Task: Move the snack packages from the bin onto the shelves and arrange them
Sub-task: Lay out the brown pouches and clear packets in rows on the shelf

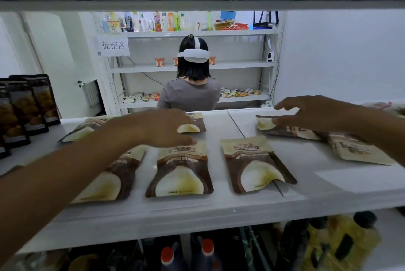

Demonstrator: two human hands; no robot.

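Several brown-and-cream snack pouches lie flat on the white shelf (219,211). Front row: one (109,181) under my left forearm, one (180,172) in the middle, one (255,165) to its right. Behind them lie a pouch (84,128) at back left, one (194,125) at back centre, one (287,129) at back right and one (355,150) at far right. My left hand (151,127) reaches over the back centre pouch with fingers straight, touching it. My right hand (315,111) rests fingers on the back right pouch's top edge. The bin is out of view.
Dark upright snack bags (26,106) stand at the shelf's left end. Bottles with red caps (186,253) and yellow packs (341,242) fill the shelf below. Beyond the shelf a person (192,86) with a white headset faces another rack (192,67) holding drinks and snacks.
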